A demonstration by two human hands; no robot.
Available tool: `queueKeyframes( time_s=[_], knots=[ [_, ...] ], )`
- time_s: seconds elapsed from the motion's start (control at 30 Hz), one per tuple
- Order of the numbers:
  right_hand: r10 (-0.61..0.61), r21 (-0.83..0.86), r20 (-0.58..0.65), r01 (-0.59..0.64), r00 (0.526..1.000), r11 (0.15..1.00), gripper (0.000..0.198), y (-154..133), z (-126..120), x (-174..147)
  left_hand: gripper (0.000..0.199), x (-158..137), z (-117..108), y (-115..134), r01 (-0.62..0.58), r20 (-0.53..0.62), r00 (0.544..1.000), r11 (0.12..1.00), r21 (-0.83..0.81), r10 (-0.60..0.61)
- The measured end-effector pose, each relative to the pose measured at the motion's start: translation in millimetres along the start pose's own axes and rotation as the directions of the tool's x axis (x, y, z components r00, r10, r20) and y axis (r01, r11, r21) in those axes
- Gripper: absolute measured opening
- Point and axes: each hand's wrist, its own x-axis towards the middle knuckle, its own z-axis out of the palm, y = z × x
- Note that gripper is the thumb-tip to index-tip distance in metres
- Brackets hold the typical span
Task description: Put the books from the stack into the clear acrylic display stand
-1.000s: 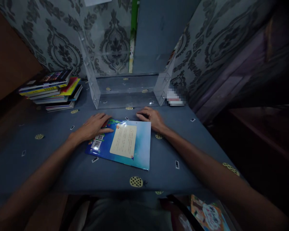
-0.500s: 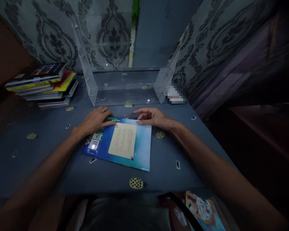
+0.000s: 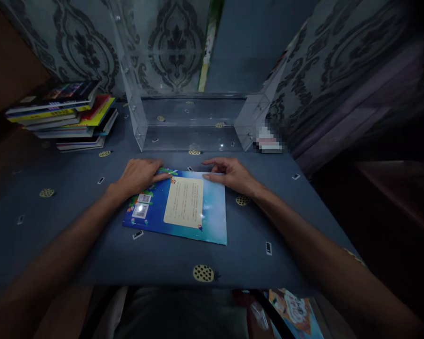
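A thin blue picture book (image 3: 214,207) lies on the cloth-covered table before me, its back cover up with a cream text panel and barcode labels. My left hand (image 3: 139,175) is closed around its far left corner, thumb stretched over the cover and fingers bent over the edge. At the far right corner is my right hand (image 3: 229,173), with the thumb touching the edge of the cover. Its index finger points out, apart from the thumb, and the other fingers curl behind. Beyond the book stands a clear acrylic rack (image 3: 194,136) with shelves.
Several books in an uneven stack (image 3: 70,117) sit at the table's back left. A blurred-out white object (image 3: 269,141) is beside the rack's right foot. Below the table's front edge, another colourful book (image 3: 297,313) shows at lower right. Patterned wallpaper (image 3: 85,42) covers the back wall.
The book has turned slightly, its near edge lying straighter. Both hands keep nearly the same places on its far corners. The whole view has shifted a little.
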Motion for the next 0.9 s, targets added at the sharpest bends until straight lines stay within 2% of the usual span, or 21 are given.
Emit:
queueKeyframes(
  time_s=[0.2,0.37,0.57,0.73,0.8,0.9],
  knots=[
    [-0.109,-0.334,-0.100,0.070,0.989,0.940,0.047,-6.6,2.4,-4.4,0.068,-1.0,-1.8,6.2,0.078,-0.003,0.997,0.996,0.047,-0.078],
    [-0.183,-0.454,-0.076,0.129,0.980,0.882,0.041,-7.2,5.9,-5.3,0.064,-2.7,-2.9,6.0,0.119,0.000,0.993,0.993,0.023,-0.119],
    [-0.152,-0.496,-0.046,0.109,0.987,0.861,0.044,-3.7,4.2,-4.0,0.047,-6.9,-5.2,-0.2,0.110,0.002,0.994,0.993,0.040,-0.111],
    [-0.069,-0.552,-0.033,0.039,0.997,0.833,0.043,-7.0,3.1,-4.7,0.043,-8.9,-3.7,-5.3,0.104,-0.002,0.995,0.992,0.066,-0.104],
    [-0.073,-0.612,-0.051,0.026,0.996,0.790,0.040,-11.3,4.7,-6.7,0.042,-8.6,-4.2,-4.2,0.108,0.005,0.994,0.991,0.082,-0.109],
    [-0.170,-0.742,-0.058,0.072,0.984,0.666,0.035,-22.9,12.0,-12.0,0.042,-8.2,-4.9,-1.4,0.101,0.006,0.995,0.989,0.106,-0.102]
  ],
)
